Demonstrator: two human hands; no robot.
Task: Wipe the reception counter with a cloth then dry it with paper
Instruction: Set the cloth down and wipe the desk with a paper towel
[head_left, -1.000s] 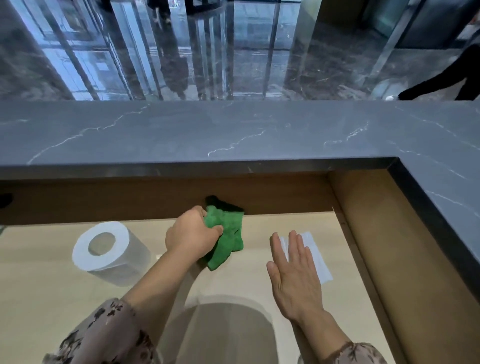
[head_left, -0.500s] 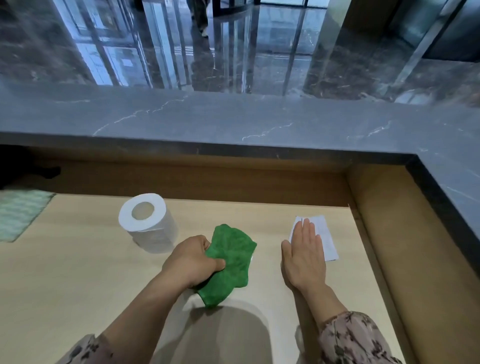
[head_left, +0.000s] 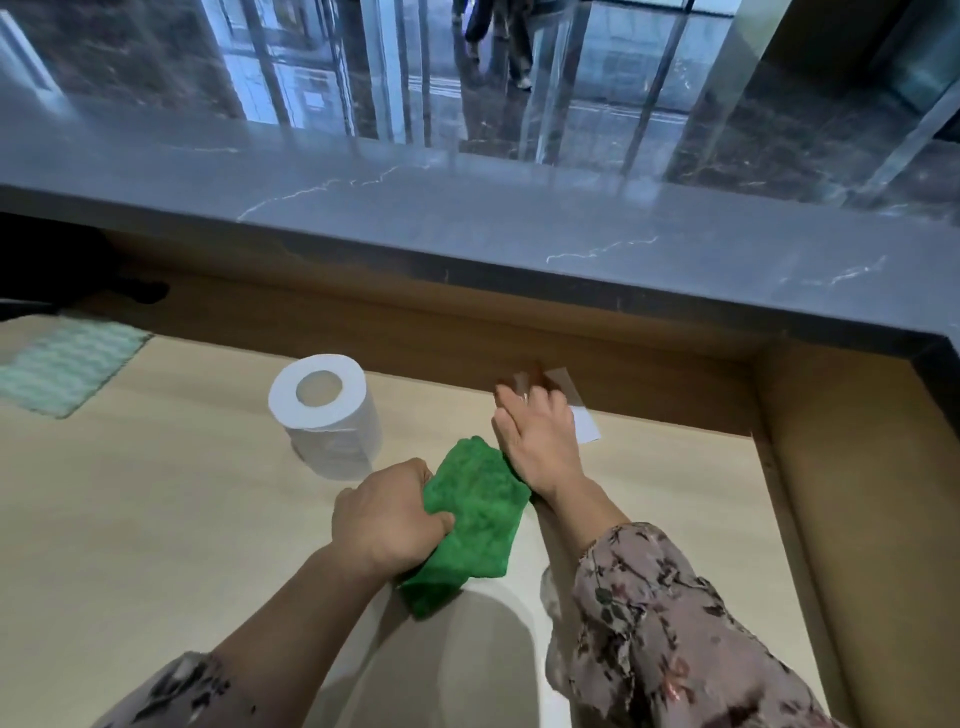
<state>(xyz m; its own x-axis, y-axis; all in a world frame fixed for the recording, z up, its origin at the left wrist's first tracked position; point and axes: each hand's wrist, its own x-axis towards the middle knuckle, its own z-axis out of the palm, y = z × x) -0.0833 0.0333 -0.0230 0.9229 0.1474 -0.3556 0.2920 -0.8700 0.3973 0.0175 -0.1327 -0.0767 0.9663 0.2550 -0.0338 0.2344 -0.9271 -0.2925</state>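
My left hand (head_left: 387, 522) grips a green cloth (head_left: 470, 525) that lies pressed on the pale wooden desk surface (head_left: 156, 519). My right hand (head_left: 537, 439) lies flat, fingers spread, on a white sheet of paper (head_left: 582, 415) near the desk's back wall; its wrist touches the cloth's far edge. A white paper roll (head_left: 324, 413) stands upright just left of the cloth. The grey marble reception counter (head_left: 467, 218) runs across above the desk and turns down the right side.
A pale green striped mat (head_left: 62, 364) lies at the far left of the desk. A dark object (head_left: 78, 280) sits under the counter at the left. A brown wooden wall (head_left: 857, 467) closes the desk on the right. People's legs (head_left: 498, 36) show on the lobby floor beyond.
My left hand has drawn the green cloth back toward me across the desk. The right hand stays on the paper, now closer to the cloth. The view has swung left.
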